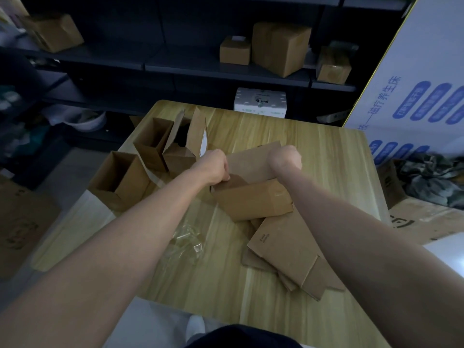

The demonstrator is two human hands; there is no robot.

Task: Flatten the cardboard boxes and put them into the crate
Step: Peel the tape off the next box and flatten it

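left hand (213, 167) and right hand (285, 158) seemingly clutch a box (251, 200) on the table (321, 156) before dark shelves (175, 65).

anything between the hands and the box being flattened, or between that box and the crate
Nothing stands between hands and box: the left hand and right hand both grip the box. No crate shows in this view, so that path cannot be judged. Flattened boxes lie on the table just nearer the person.
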